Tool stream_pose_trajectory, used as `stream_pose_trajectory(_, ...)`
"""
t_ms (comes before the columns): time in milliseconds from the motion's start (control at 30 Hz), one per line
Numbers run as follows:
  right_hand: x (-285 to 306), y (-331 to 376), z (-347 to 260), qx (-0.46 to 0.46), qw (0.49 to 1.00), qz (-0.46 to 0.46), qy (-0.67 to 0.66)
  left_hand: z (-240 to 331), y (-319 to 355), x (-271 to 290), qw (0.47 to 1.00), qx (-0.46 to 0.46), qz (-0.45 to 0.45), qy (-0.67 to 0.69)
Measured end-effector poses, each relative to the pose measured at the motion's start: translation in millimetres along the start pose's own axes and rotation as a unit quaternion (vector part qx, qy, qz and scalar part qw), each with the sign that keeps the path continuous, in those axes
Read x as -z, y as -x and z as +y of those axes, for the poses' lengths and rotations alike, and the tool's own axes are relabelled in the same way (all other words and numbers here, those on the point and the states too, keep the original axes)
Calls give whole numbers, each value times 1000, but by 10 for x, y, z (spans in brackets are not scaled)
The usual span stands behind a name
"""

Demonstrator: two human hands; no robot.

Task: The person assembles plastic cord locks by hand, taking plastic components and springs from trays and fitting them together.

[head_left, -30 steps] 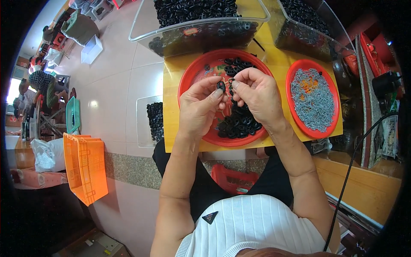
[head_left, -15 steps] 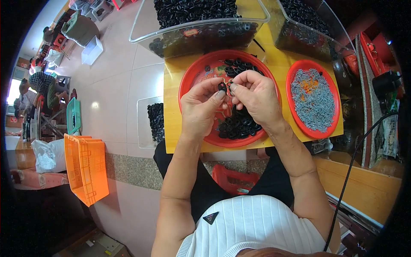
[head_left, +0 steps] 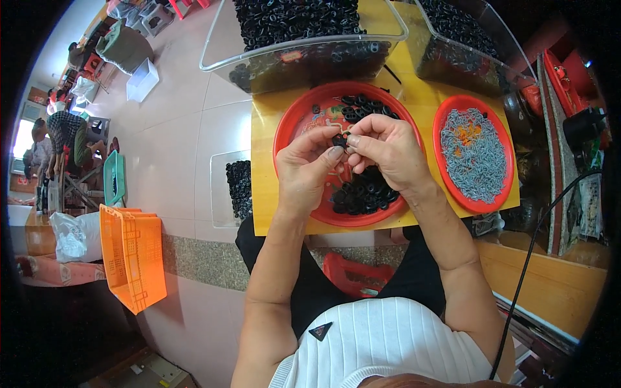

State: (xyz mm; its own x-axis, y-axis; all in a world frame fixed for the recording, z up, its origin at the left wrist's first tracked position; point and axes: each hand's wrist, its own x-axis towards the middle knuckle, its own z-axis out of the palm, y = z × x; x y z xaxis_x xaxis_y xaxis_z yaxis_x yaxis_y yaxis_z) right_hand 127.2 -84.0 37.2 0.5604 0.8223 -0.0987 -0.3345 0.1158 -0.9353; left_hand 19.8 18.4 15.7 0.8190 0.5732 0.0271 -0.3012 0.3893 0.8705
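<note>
**Small black part pinched over a red tray on a yellow table**

Pale glossy floor tiles, crossed by a speckled grey stone strip (head_left: 213, 255), fill the left of the room below the seated person, whose white ribbed top and dark trousers take up the near edge. A red stool (head_left: 354, 275) shows between the knees. At the near left an orange slatted crate (head_left: 132, 252) stands on the floor beside a white bag (head_left: 72, 236).

Just beyond the knees lies a small yellow table (head_left: 265, 194). On it sits a large red round tray (head_left: 291, 129) holding a heap of black ring-shaped parts (head_left: 362, 194) at its near side and a few more at its far side. Both hands meet over the middle of this tray. The left hand (head_left: 307, 171) and the right hand (head_left: 388, 152) are each curled, fingertips drawn together, pinching between them one small black part (head_left: 339, 140), held above the tray's middle.

Right of it, a smaller red tray (head_left: 442, 129) carries a pile of grey metal pieces (head_left: 475, 155) with some orange ones among them. Left of the table, on the floor, a clear box (head_left: 220, 187) holds more black parts.

At the table's far edge stand two clear plastic bins (head_left: 304, 55), both filled with black parts. Further left a green crate (head_left: 114, 178) stands on the tiles, and a person in a checked shirt (head_left: 65, 126) bends over near the bright doorway.
</note>
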Motion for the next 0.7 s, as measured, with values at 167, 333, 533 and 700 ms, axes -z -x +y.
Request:
stream_pose_trajectory(167,140,-22,-58,-72,993,-67,-65,2,20,21,1000,-5,-19,-16)
stream_pose_trajectory(333,247,-58,-18,-101,979,-143,-103,-6,33,20,998,-3,-61,-10)
stream_pose_trajectory(533,262,-79,24,-111,971,-165,-132,-18,49,2,996,-40,-40,-72)
stream_pose_trajectory(700,246,-78,29,-101,976,-154,-120,-9,47,4,997,-27,-28,-73)
